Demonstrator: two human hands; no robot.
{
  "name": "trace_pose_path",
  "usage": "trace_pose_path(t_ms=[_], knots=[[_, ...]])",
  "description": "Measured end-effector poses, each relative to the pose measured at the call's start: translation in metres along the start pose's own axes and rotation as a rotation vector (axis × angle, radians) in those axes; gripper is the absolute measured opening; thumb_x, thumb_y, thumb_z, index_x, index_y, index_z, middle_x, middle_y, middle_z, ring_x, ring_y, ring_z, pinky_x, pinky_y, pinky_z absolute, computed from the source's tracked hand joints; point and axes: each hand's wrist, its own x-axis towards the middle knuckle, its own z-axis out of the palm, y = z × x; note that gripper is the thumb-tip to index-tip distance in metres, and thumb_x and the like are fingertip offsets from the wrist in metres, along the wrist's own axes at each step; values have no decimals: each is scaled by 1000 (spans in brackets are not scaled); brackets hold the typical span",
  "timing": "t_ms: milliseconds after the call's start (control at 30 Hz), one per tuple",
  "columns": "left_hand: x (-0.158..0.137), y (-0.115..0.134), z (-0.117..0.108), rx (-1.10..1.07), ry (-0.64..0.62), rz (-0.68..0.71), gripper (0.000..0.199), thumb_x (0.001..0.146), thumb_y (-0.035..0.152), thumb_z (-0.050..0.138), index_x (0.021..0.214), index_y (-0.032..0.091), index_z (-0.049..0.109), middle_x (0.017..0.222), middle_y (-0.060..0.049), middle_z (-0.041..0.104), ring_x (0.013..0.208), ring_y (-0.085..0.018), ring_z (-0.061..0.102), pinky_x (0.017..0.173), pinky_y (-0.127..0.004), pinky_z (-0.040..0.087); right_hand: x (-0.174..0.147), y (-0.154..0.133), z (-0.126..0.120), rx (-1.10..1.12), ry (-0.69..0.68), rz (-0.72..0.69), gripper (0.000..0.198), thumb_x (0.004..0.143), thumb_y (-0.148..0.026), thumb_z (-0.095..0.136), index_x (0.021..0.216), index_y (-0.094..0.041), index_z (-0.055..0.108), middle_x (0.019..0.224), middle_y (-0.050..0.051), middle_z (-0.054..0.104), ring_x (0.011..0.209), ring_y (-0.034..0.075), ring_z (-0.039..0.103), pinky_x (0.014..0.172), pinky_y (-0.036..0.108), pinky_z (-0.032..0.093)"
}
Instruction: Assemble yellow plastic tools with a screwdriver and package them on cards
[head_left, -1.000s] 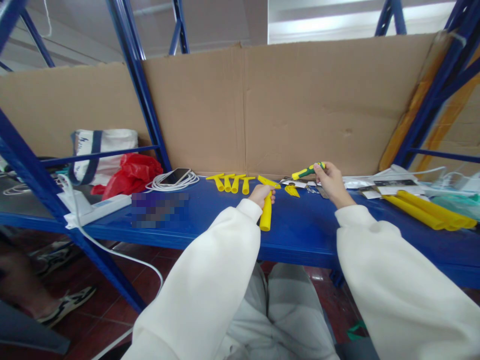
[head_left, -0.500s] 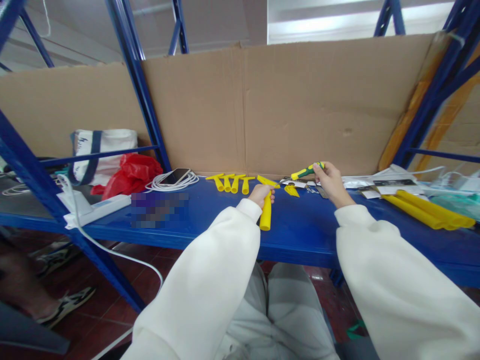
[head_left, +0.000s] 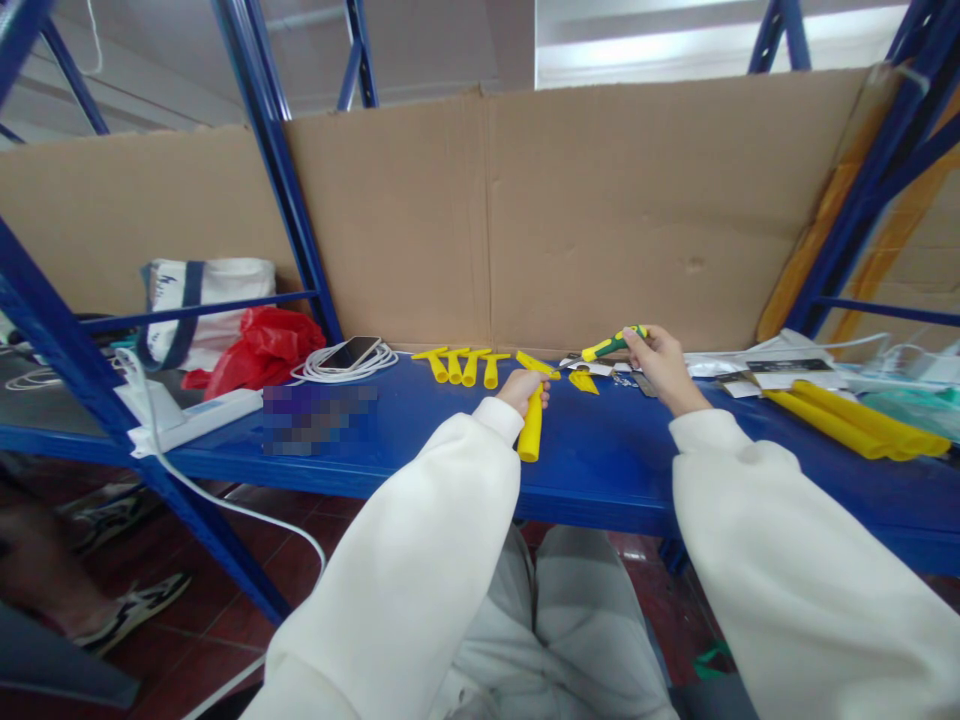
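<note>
My left hand (head_left: 523,389) is closed around a yellow T-shaped tool (head_left: 530,430), whose tubular handle points toward me and whose flat head slants up beyond the fingers. My right hand (head_left: 661,365) grips a screwdriver (head_left: 606,347) by the end of its green and yellow handle. The screwdriver's shaft points left and down, and its tip is close to the tool's head by my left hand; I cannot tell if they touch. Between the hands, a loose yellow piece (head_left: 583,381) lies on the blue shelf (head_left: 600,450), with small metal bits (head_left: 622,380) beside it.
Several yellow T-shaped tools (head_left: 469,368) stand in a row at the back. Yellow tubes (head_left: 855,420) lie at the right. To the left are a phone (head_left: 355,352) on a coiled white cable, a red plastic bag (head_left: 262,350) and a power strip (head_left: 199,420). Cardboard (head_left: 600,220) walls the back.
My right hand and the screwdriver have shifted very slightly left and down. My left hand keeps its hold on the yellow tool, almost unmoved.
</note>
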Motion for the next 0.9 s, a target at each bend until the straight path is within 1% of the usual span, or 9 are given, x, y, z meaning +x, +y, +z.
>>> trace_pose_path(t_ms=[67, 233, 367, 467, 600, 733, 800, 833, 900], knots=[[0, 0, 0, 10, 7, 5, 19, 86, 4, 59, 72, 15, 53, 50, 5, 45, 38, -6, 37, 43, -20, 30, 0, -1, 1, 22, 3, 0, 41, 74, -60, 69, 78, -22, 53, 65, -1, 57, 60, 14, 55, 53, 26, 46], [0, -2, 1, 82, 24, 50, 19, 87, 3, 53, 72, 15, 53, 49, 5, 44, 38, -7, 39, 43, -21, 31, -2, -6, 3, 67, 2, -16, 33, 74, -50, 71, 78, -23, 54, 69, -1, 58, 65, 15, 58, 55, 26, 48], [2, -5, 2, 145, 41, 95, 17, 85, 3, 56, 74, 14, 54, 49, 6, 44, 38, -7, 40, 43, -21, 33, -2, -9, 3, 77, -19, -29, 27, 74, -44, 72, 81, -23, 56, 70, -1, 58, 68, 15, 59, 58, 27, 49], [4, -6, 1, 164, 48, 109, 18, 85, 3, 57, 72, 14, 54, 48, 6, 44, 39, -8, 41, 44, -22, 34, -3, -10, 3, 69, -47, -21, 25, 74, -42, 71, 85, -23, 59, 70, -2, 58, 67, 16, 60, 57, 27, 48], [4, -5, 1, 166, 59, 103, 20, 84, 5, 61, 69, 15, 53, 48, 6, 45, 38, -7, 39, 42, -21, 32, -4, -11, 2, 82, -54, 14, 31, 73, -47, 72, 90, -23, 62, 67, -2, 57, 58, 14, 56, 49, 26, 44], [3, -5, 1, 149, 59, 100, 21, 84, 4, 61, 69, 15, 53, 48, 5, 45, 39, -7, 40, 42, -20, 31, -7, -14, 1, 130, -41, 60, 41, 70, -57, 75, 91, -23, 63, 57, -5, 52, 43, 10, 44, 40, 25, 35], [4, -5, 1, 138, 54, 103, 22, 83, 3, 61, 67, 15, 52, 49, 5, 46, 39, -7, 40, 42, -21, 31, -8, -17, 0, 166, -56, 101, 46, 68, -62, 75, 90, -23, 63, 52, -6, 48, 38, 9, 38, 37, 25, 31], [4, -5, 1, 141, 53, 106, 22, 83, 2, 60, 67, 15, 52, 49, 4, 46, 39, -7, 40, 42, -21, 32, -8, -18, 0, 185, -71, 122, 48, 67, -64, 75, 90, -23, 63, 50, -7, 46, 37, 9, 37, 37, 25, 30], [4, -5, 1, 153, 54, 110, 22, 84, 2, 58, 67, 15, 52, 49, 4, 46, 39, -8, 40, 43, -22, 33, -8, -21, -1, 229, -112, 153, 51, 66, -66, 75, 90, -23, 63, 49, -7, 45, 38, 10, 40, 38, 25, 32]])
